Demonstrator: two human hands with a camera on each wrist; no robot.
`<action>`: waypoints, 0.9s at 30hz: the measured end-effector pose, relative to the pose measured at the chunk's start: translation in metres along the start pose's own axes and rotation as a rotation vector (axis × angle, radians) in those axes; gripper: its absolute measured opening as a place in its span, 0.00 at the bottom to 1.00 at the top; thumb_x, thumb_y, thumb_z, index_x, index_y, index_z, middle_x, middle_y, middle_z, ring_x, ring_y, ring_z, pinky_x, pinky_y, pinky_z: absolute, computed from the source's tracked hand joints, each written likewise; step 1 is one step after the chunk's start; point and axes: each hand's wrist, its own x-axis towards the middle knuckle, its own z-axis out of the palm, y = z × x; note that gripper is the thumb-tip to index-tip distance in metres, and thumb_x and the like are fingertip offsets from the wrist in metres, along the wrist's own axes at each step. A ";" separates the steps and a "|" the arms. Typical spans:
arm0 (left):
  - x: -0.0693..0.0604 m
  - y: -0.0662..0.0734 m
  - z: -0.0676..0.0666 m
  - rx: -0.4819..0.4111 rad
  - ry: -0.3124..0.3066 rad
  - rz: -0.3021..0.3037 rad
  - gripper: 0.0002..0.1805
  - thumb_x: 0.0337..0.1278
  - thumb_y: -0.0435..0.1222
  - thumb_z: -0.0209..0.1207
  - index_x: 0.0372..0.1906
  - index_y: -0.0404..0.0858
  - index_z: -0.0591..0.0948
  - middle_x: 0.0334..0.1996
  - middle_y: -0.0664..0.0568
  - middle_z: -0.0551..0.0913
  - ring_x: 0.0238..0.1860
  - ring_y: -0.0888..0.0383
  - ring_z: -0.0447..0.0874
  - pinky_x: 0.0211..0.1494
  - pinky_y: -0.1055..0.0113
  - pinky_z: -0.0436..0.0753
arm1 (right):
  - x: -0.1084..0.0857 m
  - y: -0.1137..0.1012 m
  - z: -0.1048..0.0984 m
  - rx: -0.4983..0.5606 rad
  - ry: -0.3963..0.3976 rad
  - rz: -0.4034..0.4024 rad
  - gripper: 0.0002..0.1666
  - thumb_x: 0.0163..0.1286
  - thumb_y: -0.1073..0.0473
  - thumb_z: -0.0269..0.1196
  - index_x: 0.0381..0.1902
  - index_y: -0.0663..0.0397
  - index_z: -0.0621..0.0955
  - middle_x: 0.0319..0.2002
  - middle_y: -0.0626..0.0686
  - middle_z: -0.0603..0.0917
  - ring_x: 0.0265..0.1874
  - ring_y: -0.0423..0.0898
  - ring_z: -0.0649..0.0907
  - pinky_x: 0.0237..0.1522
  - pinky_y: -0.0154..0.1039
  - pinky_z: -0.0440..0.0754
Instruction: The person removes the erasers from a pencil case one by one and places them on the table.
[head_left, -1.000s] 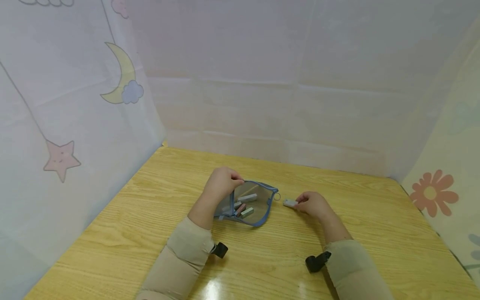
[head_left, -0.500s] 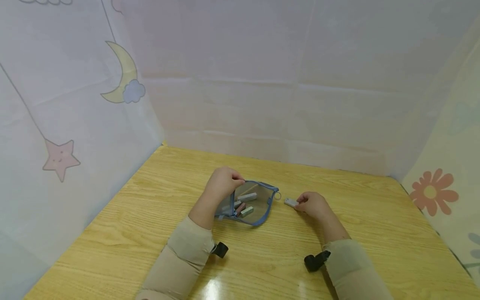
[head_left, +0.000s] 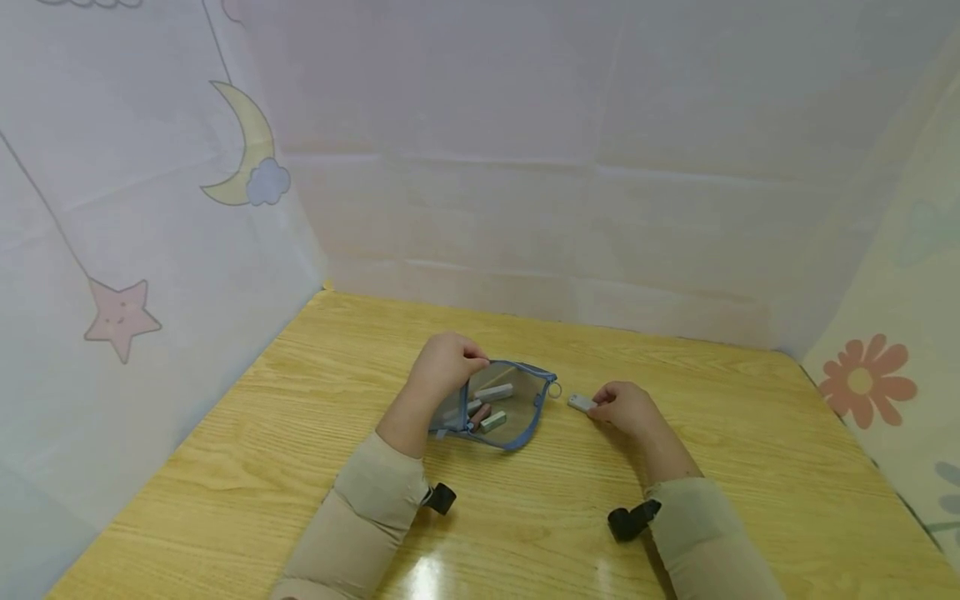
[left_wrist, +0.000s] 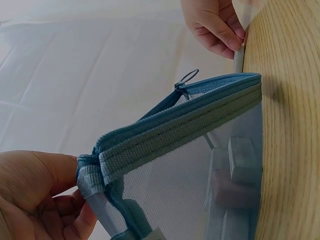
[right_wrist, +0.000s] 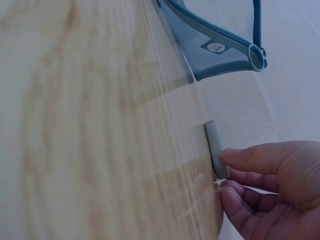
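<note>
A blue-edged mesh pouch (head_left: 528, 429) lies unzipped on the table, its mouth facing right. My left hand (head_left: 444, 367) pinches the pouch's upper edge between thumb and fingers; the left wrist view shows that hand (left_wrist: 45, 195) at a corner of the zipper band (left_wrist: 175, 130). Inside lie several small blocks, among them a white one (head_left: 495, 392), a reddish one (head_left: 481, 416) and a pale green one (head_left: 493, 422). Right of the pouch, my right hand (head_left: 627, 408) pinches one end of a small light grey block (head_left: 581, 403), which lies against the table in the right wrist view (right_wrist: 215, 150).
The wooden table (head_left: 525, 533) reaches back to a pale cloth wall (head_left: 525, 233). A printed cloth (head_left: 172, 250) stands at the left and another (head_left: 900, 317) at the right. The zipper's ring (head_left: 555, 390) sticks out between the pouch and the grey block.
The grey block and my right hand have shifted very slightly to the right. My left hand keeps its grip on the pouch, nearly unmoved.
</note>
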 end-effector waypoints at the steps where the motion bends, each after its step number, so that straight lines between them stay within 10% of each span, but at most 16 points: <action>1: 0.000 0.000 0.000 0.001 -0.001 0.000 0.07 0.56 0.43 0.59 0.34 0.48 0.86 0.34 0.59 0.83 0.28 0.62 0.75 0.31 0.67 0.75 | 0.000 0.000 0.000 0.007 -0.004 0.000 0.14 0.59 0.58 0.64 0.41 0.62 0.79 0.32 0.53 0.78 0.29 0.46 0.74 0.30 0.37 0.73; 27: 0.000 0.002 -0.001 0.006 -0.013 -0.013 0.08 0.56 0.43 0.60 0.36 0.48 0.86 0.34 0.59 0.83 0.29 0.63 0.76 0.32 0.67 0.75 | -0.017 -0.021 -0.016 0.144 -0.024 -0.025 0.18 0.63 0.55 0.62 0.47 0.59 0.78 0.39 0.53 0.78 0.37 0.49 0.75 0.34 0.39 0.73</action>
